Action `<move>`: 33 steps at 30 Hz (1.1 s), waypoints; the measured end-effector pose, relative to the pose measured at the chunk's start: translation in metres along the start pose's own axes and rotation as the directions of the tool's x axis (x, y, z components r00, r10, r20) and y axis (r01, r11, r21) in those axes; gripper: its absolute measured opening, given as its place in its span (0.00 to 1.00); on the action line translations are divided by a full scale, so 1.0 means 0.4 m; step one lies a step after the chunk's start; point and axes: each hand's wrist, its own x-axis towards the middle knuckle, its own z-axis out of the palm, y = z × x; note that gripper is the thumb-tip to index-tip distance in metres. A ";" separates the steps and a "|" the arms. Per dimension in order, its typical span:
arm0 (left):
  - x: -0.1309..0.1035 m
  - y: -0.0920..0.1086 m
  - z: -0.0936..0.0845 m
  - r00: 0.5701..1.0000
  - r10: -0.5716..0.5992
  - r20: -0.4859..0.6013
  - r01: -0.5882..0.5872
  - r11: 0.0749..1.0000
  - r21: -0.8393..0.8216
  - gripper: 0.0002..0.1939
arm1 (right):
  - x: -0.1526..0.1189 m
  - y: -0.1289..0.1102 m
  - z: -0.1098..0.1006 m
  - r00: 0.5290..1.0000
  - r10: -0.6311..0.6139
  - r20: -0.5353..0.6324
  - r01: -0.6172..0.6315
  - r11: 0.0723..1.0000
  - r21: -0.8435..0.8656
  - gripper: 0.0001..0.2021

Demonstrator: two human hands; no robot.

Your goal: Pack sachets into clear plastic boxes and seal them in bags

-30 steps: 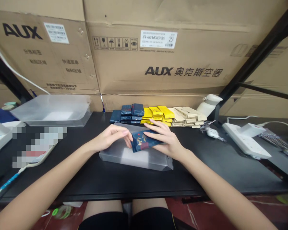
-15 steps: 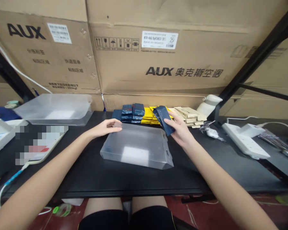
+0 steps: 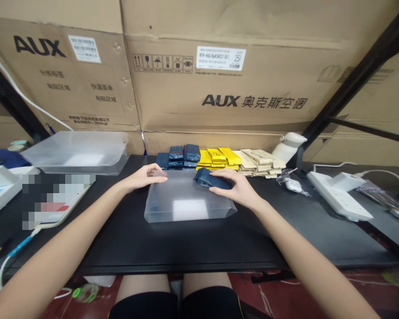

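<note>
A frosted clear plastic box [image 3: 159, 204] lies on the black table in front of me, with a white label showing on it. My left hand [image 3: 146, 178] is closed on its back left corner, thumb toward the box and fingers curled behind. Between the thumb and fingers of my right hand [image 3: 242, 188] is a dark blue packet [image 3: 206, 178], over the back right part of the box. Whether it is inside the box or just above, I cannot tell. Behind stand piles of blue packets [image 3: 177, 156], yellow packets [image 3: 216, 158] and cream packets [image 3: 261, 160].
Another clear plastic box [image 3: 46, 153] sits at the back left, near a phone [image 3: 71, 201] on a cable. To the right are a white jug [image 3: 288, 147], a white earphone case [image 3: 293, 185] and a power strip [image 3: 339, 197]. Large cardboard [image 3: 252, 124] stands along the back.
My right hand has moved left with the blue packet, from beside the box's right end to over its back right part. The box's right end has turned a little; my left hand stays at its corner.
</note>
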 end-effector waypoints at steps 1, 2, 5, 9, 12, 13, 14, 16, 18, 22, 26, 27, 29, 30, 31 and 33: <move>0.001 -0.001 0.001 1.000 -0.020 0.002 0.020 1.000 -0.017 0.17 | 0.002 0.005 0.004 0.999 0.030 -0.026 -0.028 0.999 0.043 0.18; 0.002 -0.003 0.002 0.999 -0.039 0.003 0.039 0.999 -0.037 0.18 | 0.005 0.010 0.006 0.994 0.088 -0.069 -0.080 0.991 0.112 0.16; 0.003 -0.007 0.000 0.997 -0.076 0.009 0.076 0.990 -0.114 0.18 | 0.020 0.018 0.000 0.893 0.423 -0.153 -0.305 0.820 0.484 0.13; 0.000 -0.005 -0.014 0.999 -0.046 -0.009 0.043 0.977 -0.211 0.18 | 0.035 0.010 -0.036 0.769 0.632 0.092 -0.398 0.362 0.843 0.18; -0.005 0.000 -0.031 0.998 -0.016 -0.053 0.001 0.961 -0.277 0.20 | 0.037 0.007 -0.054 0.793 0.592 0.143 -0.389 0.312 0.867 0.14; -0.006 0.002 -0.036 0.997 -0.020 -0.073 -0.003 0.952 -0.307 0.21 | 0.037 0.009 -0.056 0.797 0.591 0.127 -0.384 0.332 0.862 0.13; -0.007 0.004 -0.040 0.995 -0.029 -0.092 -0.003 0.941 -0.339 0.22 | 0.036 0.012 -0.056 0.794 0.600 0.098 -0.379 0.362 0.852 0.12; -0.008 0.008 -0.048 0.991 -0.048 -0.127 -0.006 0.921 -0.389 0.23 | 0.033 0.021 -0.053 0.773 0.633 0.041 -0.398 0.434 0.808 0.12; -0.008 0.011 -0.054 0.984 -0.051 -0.169 -0.023 0.912 -0.409 0.23 | 0.029 0.031 -0.051 0.750 0.659 0.058 -0.483 0.484 0.730 0.12; -0.007 0.013 -0.064 0.968 -0.034 -0.250 -0.070 0.916 -0.396 0.24 | 0.022 0.044 -0.059 0.758 0.603 0.250 -0.605 0.506 0.615 0.14; -0.007 0.016 -0.072 0.954 -0.019 -0.298 -0.083 0.942 -0.325 0.25 | 0.020 0.043 -0.089 0.782 0.570 0.252 -0.576 0.507 0.641 0.14; -0.008 0.017 -0.073 0.952 -0.016 -0.305 -0.084 0.946 -0.314 0.25 | 0.020 0.042 -0.099 0.782 0.556 0.282 -0.587 0.504 0.634 0.14; -0.008 0.018 -0.072 0.953 -0.014 -0.301 -0.084 0.947 -0.311 0.25 | 0.017 0.040 -0.115 0.766 0.499 0.405 -0.637 0.507 0.581 0.14; -0.008 0.017 -0.070 0.957 -0.012 -0.291 -0.083 0.947 -0.312 0.25 | 0.014 0.039 -0.120 0.747 0.465 0.475 -0.665 0.514 0.542 0.14; -0.008 0.017 -0.068 0.961 -0.004 -0.278 -0.084 0.948 -0.307 0.24 | 0.012 0.039 -0.122 0.724 0.432 0.538 -0.687 0.523 0.504 0.15; -0.007 0.013 -0.064 0.966 0.026 -0.256 -0.099 0.956 -0.276 0.24 | 0.007 0.037 -0.117 0.697 0.379 0.609 -0.701 0.539 0.467 0.17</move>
